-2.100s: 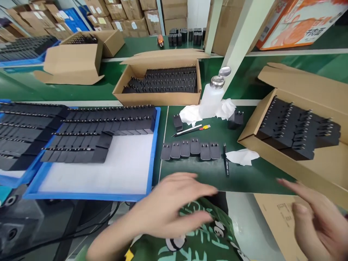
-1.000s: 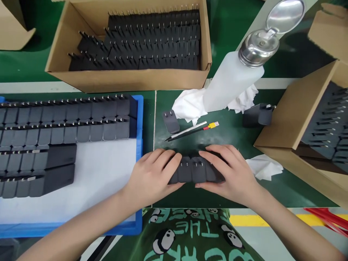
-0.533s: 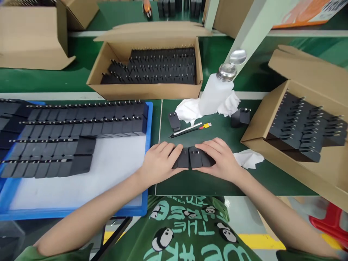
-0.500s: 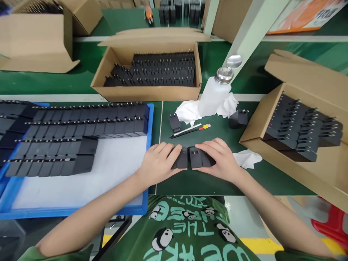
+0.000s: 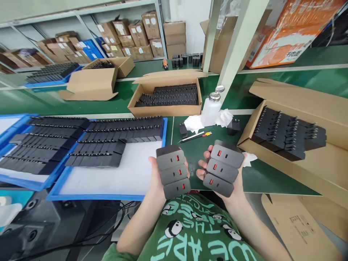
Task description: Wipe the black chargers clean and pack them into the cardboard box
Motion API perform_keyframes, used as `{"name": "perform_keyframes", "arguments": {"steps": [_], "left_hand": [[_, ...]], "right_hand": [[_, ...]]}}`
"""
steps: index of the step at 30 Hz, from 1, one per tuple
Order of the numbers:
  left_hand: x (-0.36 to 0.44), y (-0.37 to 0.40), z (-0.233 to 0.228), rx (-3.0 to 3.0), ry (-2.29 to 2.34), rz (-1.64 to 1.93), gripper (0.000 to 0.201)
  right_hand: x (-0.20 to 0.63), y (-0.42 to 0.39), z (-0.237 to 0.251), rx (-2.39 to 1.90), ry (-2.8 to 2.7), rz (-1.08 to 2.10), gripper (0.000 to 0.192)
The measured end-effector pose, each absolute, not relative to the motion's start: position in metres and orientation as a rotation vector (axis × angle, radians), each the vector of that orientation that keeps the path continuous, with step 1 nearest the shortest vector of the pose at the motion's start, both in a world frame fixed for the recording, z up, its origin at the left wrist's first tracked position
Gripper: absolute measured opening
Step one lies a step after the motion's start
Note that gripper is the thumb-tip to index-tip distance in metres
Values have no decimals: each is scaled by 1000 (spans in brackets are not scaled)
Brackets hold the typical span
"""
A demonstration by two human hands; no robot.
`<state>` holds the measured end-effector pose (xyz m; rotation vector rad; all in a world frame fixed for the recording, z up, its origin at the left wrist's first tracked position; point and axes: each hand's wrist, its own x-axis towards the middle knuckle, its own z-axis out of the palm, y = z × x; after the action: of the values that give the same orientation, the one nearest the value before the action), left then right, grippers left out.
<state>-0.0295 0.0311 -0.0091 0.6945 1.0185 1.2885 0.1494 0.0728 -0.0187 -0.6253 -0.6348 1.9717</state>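
Observation:
In my left hand (image 5: 155, 179) lies a stack of three black charger plugs (image 5: 174, 172), their port faces turned up toward me. Another three black charger plugs (image 5: 223, 168) sit in my right hand (image 5: 237, 185), tilted a little, with fingers wrapped round their left side. Each face shows one red USB port and one small dark port. The two groups are apart, held above the green bench near its front edge. My palms and the prongs are hidden behind the chargers.
Left stands a blue-rimmed tray (image 5: 136, 156) with rows of chargers. Open cartons of chargers stand behind (image 5: 163, 111) and at right (image 5: 246, 136). A white pump bottle (image 5: 210, 112), tissues (image 5: 193, 123), a pen-like tool (image 5: 192, 137) and two loose chargers (image 5: 233, 126) lie beyond my hands.
Both hands have lifted the chargers off the bench and turned them, so port faces show instead of prong sides. The camera view has tilted up, showing shelves at the back.

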Motion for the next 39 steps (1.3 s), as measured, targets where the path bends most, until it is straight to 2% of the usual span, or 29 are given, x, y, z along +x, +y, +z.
{"name": "perform_keyframes", "arguments": {"steps": [9,14,16,18,20,23,27,31,34,37,38,39], "left_hand": [[-20,35,-3,611,927,1258,91],[-22,35,-6,679,999,1273,89],[-28,34,-9,739,1069,1278,91],[-37,35,-11,825,1165,1277,90],[-49,37,-9,943,1276,1272,81],[-63,42,-2,1251,1504,1222,72],[-60,48,-2,2243,1876,695,67],[-39,50,-26,2447,1813,470,62],[-34,50,-35,2490,1776,441,80],[-52,39,-21,2473,1772,519,110],[-63,32,-14,2435,1792,586,110],[-74,24,-7,2374,1818,684,100]], "right_hand": [[147,66,-24,-641,-599,2065,79],[146,64,-22,-661,-615,2022,73],[147,65,-22,-725,-764,1902,75],[153,70,-23,-838,-1096,1647,80],[165,80,-24,-927,-1392,1357,82],[186,108,-22,-981,-1597,1120,71],[195,146,-22,-1012,-1906,842,65],[181,164,-41,-936,-2235,730,62],[177,164,-51,-903,-2406,686,65],[186,154,-44,-940,-2435,605,90],[190,149,-40,-984,-2391,564,94],[195,142,-35,-1046,-2322,530,92]]}}
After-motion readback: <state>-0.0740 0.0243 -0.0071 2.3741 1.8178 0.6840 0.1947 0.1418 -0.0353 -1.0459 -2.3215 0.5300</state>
